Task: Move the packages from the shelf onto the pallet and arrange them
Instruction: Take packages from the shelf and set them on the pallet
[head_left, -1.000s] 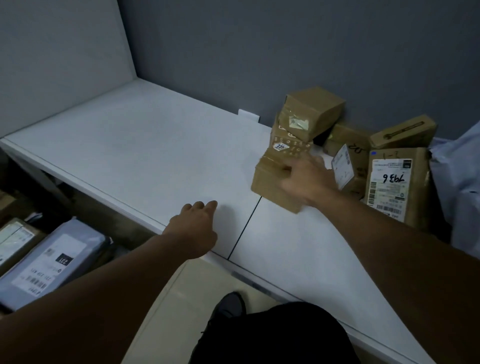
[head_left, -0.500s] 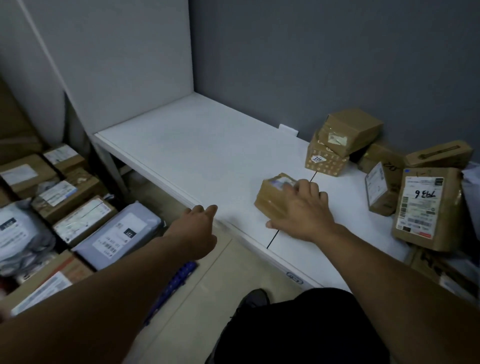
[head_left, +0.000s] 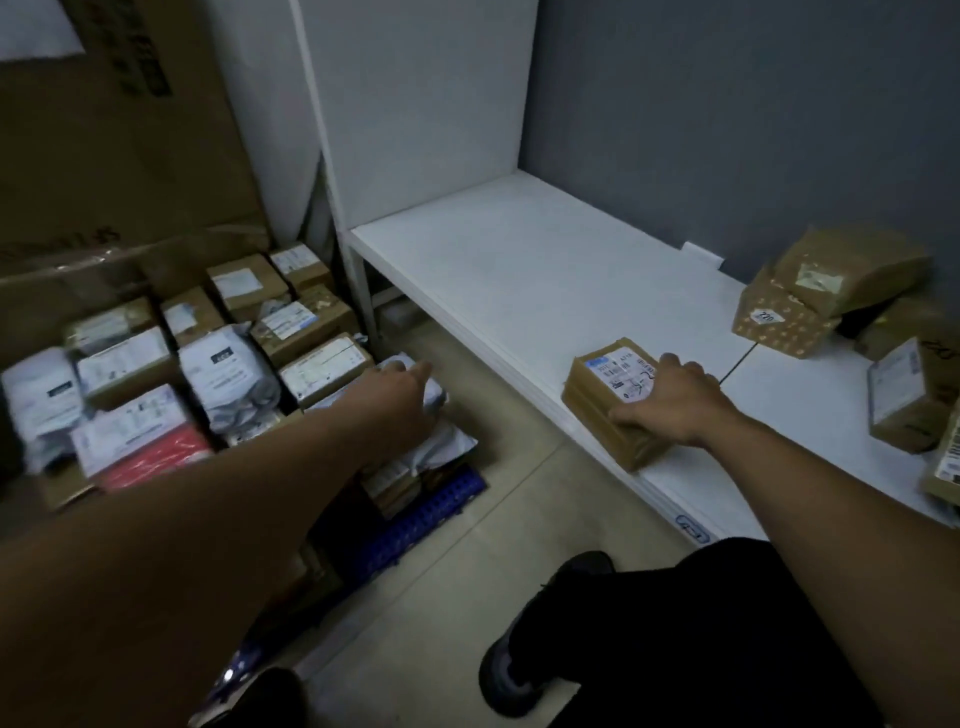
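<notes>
One brown package (head_left: 615, 376) lies at the front edge of the shelf (head_left: 519, 270)?

Yes. The right hand (head_left: 670, 402) clasps it, fingers over the top, thumb on the near side. The left hand (head_left: 405, 395) reaches over the pallet (head_left: 436, 506), fingers straight, holding nothing.

Any advice?

Grip firmly before lifting, then lay it flat beside the others.

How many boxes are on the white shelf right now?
6. A flat box under the right hand; a dotted box; a tilted box on it; a shadowed box behind; a labelled box nearer; a cut-off box at the right edge. More may hide beyond.
</notes>
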